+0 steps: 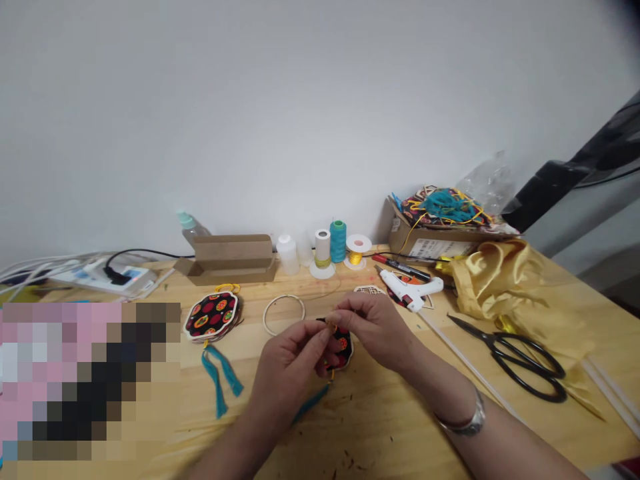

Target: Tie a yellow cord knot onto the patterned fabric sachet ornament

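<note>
"What do I have at the far left?"

"From here I see a pump bottle [189, 227] behind an open box [235, 259]. Nearer, a stack [212, 316] of patterned, pale-rimmed pieces lies on the table [200, 440], two teal tassels [221, 381] trailing toward the near side."

"And right of that?"

"A hoop [284, 315] lies flat, a white bottle [287, 255] beyond it. Then my left hand [296, 357], fingers curled nearly closed, pinching the top of the ornament [343, 347]."

"Where is that exactly?"

"At the near middle, partly hidden under my fingers, its teal tail [311, 404] pointing near and left. Beyond it stand three spools [338, 241]."

"My right hand?"

"My right hand [376, 328] meets the left, thumb and finger pinched on the same top end. I can't tell whether each has cord or edge."

"Further right?"

"A glue gun [413, 288] lies in front of a full carton [425, 243]; then black scissors [523, 363], blades partly apart, with gold cloth [505, 280] beyond them."
</note>
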The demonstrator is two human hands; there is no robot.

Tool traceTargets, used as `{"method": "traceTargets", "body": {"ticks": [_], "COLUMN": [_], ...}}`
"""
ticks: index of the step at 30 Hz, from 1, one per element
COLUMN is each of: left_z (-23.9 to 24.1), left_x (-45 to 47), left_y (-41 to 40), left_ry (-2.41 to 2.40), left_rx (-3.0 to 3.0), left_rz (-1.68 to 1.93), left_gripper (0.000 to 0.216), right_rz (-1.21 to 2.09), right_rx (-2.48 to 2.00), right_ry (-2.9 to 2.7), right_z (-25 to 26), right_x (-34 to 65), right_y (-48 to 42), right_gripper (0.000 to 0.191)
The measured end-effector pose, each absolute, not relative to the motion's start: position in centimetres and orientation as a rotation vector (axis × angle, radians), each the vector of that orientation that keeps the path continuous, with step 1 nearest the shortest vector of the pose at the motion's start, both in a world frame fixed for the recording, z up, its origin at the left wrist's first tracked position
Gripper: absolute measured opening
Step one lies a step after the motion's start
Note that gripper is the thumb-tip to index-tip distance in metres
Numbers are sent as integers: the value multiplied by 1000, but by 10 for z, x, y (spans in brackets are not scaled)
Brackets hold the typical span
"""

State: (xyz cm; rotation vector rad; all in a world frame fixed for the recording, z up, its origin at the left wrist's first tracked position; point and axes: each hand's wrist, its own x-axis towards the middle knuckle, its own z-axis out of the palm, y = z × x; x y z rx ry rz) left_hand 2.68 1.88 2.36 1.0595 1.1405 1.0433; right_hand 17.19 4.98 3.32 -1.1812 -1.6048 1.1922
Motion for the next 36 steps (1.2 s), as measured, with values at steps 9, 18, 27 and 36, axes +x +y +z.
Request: {"method": "traceTargets", "body": {"ticks": [9,18,27,36], "left_z": [20,21,22,9], "left_x": [22,24,25,20], "left_y": [22,21,20,24], "left_ry": [1167,1164,1155,1147], "left_rx": [1093,1066,1038,1065], "left_rz": [1062,1056,1073,1087], "left_gripper": [13,11,13,18], "right_rz": [1401,1365,1382,1346], "right_rx": [-1175,-1170,-1189,-1225], "right_ry": [-1424,-1503,-1525,-1475], "right_z": [28,27,30,29], "right_x": [166,168,168,168], "right_y": [51,51,50,50], "right_gripper": [16,15,14,11]}}
